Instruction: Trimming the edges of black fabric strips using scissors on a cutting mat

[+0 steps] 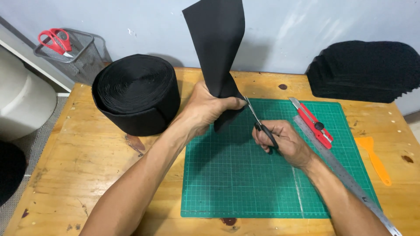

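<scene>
A knotty pine surface (87,175) with scuffed, stained boards carries everything. At its middle lies a green gridded cutting mat (236,183), flat and rectangular. Toward the far left corner stands a fat roll of black felt-like strip (135,94), wound in tight matte layers. At the far right corner, a stack of cut black pieces (363,72) leans on the wall, its right end cut off by the frame. Above the mat's far edge the left hand (205,109) is clenched around a sheet of black fabric (216,43), held upright and bunched at the grip; its top runs out of view. The right hand (284,142) grasps black-handled scissors (258,120), the steel blades meeting the fabric's lower edge. A long steel ruler (332,161) crosses the mat's right edge, with a red utility knife (313,122) beside it and an orange plastic scraper (374,157) near the surface's right edge.
</scene>
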